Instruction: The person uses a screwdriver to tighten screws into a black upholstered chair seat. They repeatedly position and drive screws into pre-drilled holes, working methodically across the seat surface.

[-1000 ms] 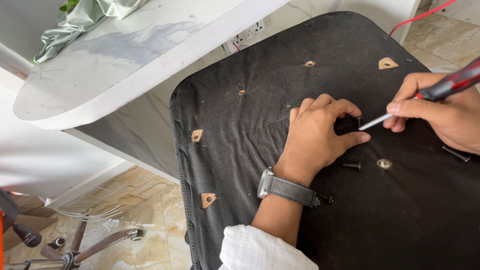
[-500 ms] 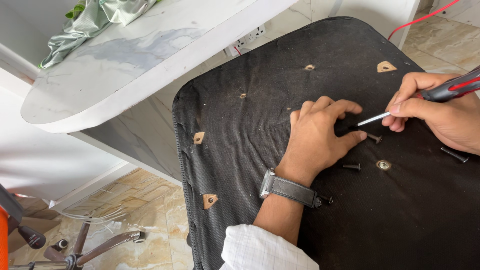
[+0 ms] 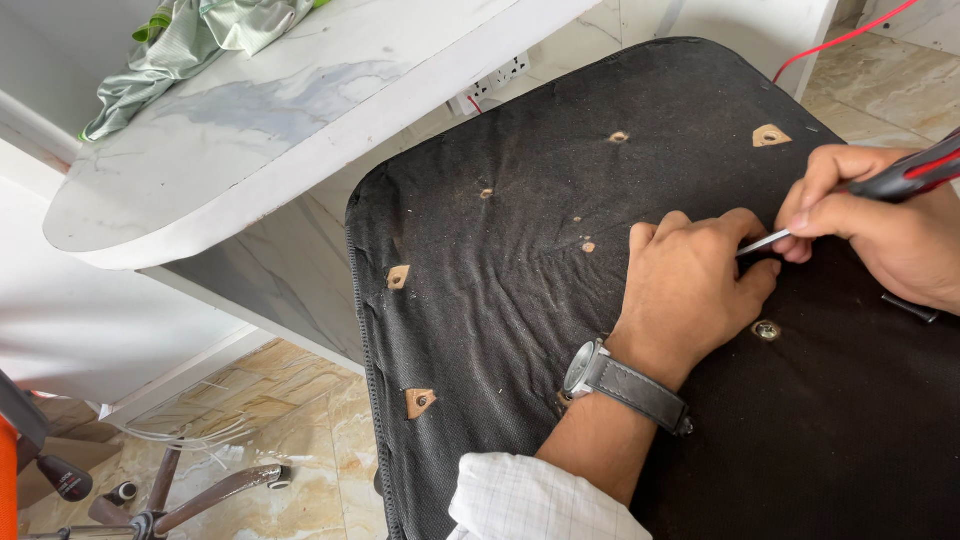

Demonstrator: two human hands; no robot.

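Note:
A black fabric-covered chair seat (image 3: 520, 300) lies bottom-up, with small holes and tan patches in its cloth. My left hand (image 3: 690, 290), a grey watch (image 3: 620, 380) on its wrist, rests palm-down on it with the fingers curled together. What lies under those fingers is hidden. My right hand (image 3: 890, 235) grips a screwdriver (image 3: 905, 175) with a red and black handle. Its metal shaft runs down-left, and the tip disappears behind my left fingertips. A round metal insert (image 3: 766, 330) sits in the cloth just below my left thumb.
A white marble-look tabletop (image 3: 250, 150) with a green cloth (image 3: 200, 40) stands behind the seat. A wall socket (image 3: 490, 85) and a red wire (image 3: 840, 40) are at the back. A chair base with casters (image 3: 180, 495) lies on the tiled floor at lower left. A black screw (image 3: 910, 307) lies by my right wrist.
My left hand has slid slightly right on the seat and now covers the two small dark screws that lay beside it. The screwdriver tip stays at my left fingertips.

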